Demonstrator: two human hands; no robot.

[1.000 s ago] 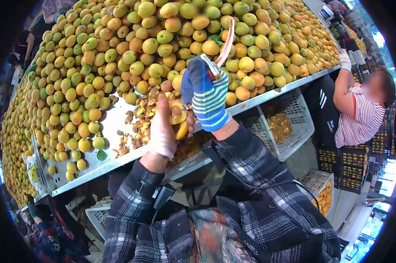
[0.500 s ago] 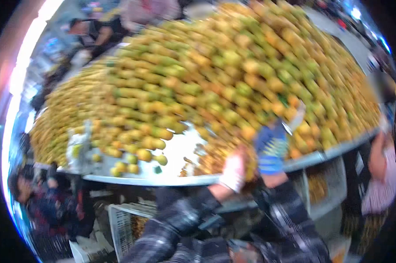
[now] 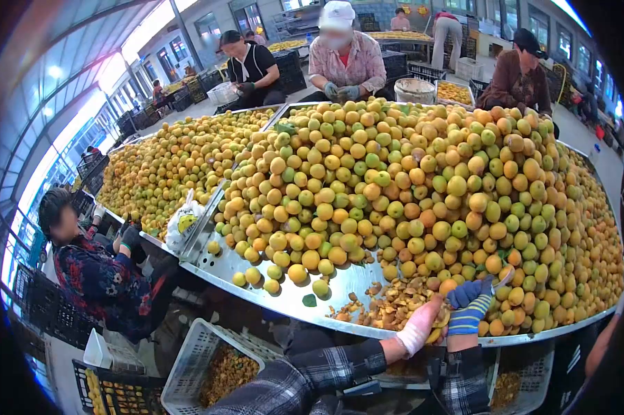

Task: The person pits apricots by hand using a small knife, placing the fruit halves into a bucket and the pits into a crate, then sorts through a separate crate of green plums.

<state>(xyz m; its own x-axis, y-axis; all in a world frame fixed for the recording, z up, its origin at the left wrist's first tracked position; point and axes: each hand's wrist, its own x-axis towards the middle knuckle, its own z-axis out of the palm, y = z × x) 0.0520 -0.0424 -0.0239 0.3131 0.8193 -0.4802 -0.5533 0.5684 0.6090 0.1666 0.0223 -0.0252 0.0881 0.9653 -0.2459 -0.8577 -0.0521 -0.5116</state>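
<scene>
My left hand (image 3: 420, 326), with a pale wrap around it, is closed on a yellow-orange fruit (image 3: 441, 319) at the metal table's front edge. Beside it, my right hand (image 3: 469, 303) wears a blue and yellow striped glove. Its fingers are wrapped round a small knife (image 3: 505, 278), whose blade points up and right. A large heap of yellow-green and orange fruit (image 3: 395, 187) rises just beyond my hands. Small brown pits and pieces (image 3: 388, 306) lie on the metal table (image 3: 284, 299), left of my left hand.
A white basket of brown pieces (image 3: 180, 370) stands below at the left, another crate (image 3: 533, 373) at the lower right. A person in a floral top (image 3: 104, 277) sits at the left. Several people sit behind the heap. A plastic bag (image 3: 184, 223) lies on the table.
The view has tilted up and steadied, bringing the people behind the heap into clear sight. My hands are now closer together, with the left one at a fruit beside the right one.
</scene>
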